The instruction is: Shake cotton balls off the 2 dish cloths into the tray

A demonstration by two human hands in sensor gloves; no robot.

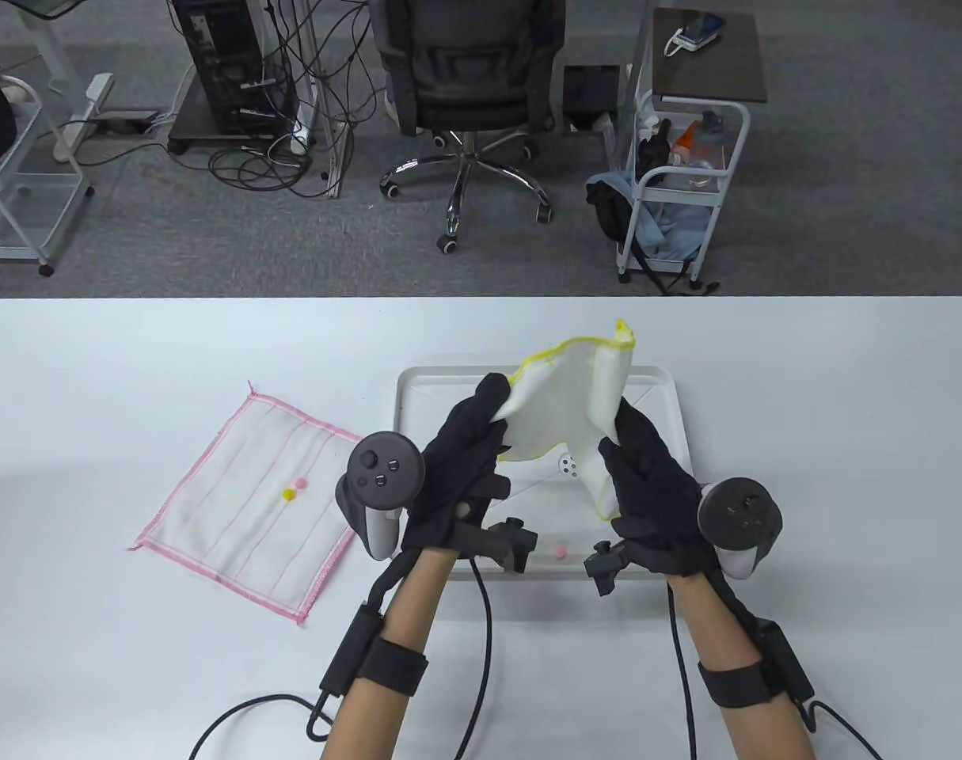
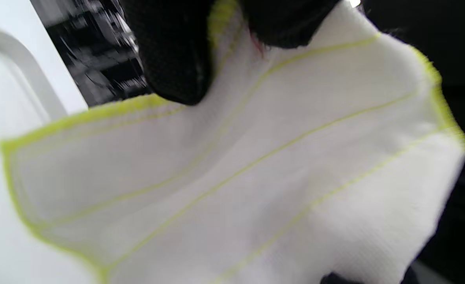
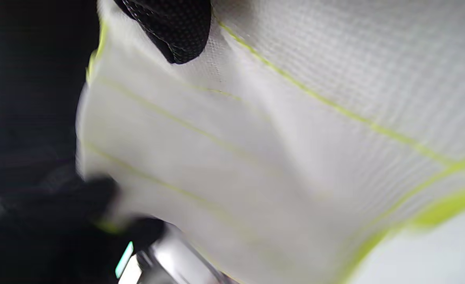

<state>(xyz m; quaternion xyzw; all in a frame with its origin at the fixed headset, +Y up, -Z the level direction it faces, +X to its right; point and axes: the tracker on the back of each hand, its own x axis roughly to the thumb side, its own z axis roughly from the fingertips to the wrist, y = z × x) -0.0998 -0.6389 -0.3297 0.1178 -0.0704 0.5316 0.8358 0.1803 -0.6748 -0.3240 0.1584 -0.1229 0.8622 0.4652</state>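
Both hands hold a yellow-edged white dish cloth point(image 1: 576, 396) up over the white tray point(image 1: 671, 396). My left hand point(image 1: 469, 443) pinches its left edge and my right hand point(image 1: 639, 467) grips its lower right side. The same yellow-edged cloth point(image 2: 256, 169) fills the left wrist view, pinched by black gloved fingers point(image 2: 173, 59). It also fills the right wrist view as a yellow-striped cloth point(image 3: 295, 138) under one fingertip point(image 3: 177, 31). A pink cotton ball point(image 1: 560, 551) lies in the tray near its front rim. A pink-edged dish cloth point(image 1: 243, 499) lies flat on the table to the left, with a yellow ball point(image 1: 289, 495) and a pink ball point(image 1: 298, 482) on it.
The white table point(image 1: 93, 380) carries the glove cables point(image 1: 481, 633) near its front edge. Beyond the far edge stand an office chair point(image 1: 469, 87), a computer tower with cables point(image 1: 235, 71) and a white cart point(image 1: 678, 182).
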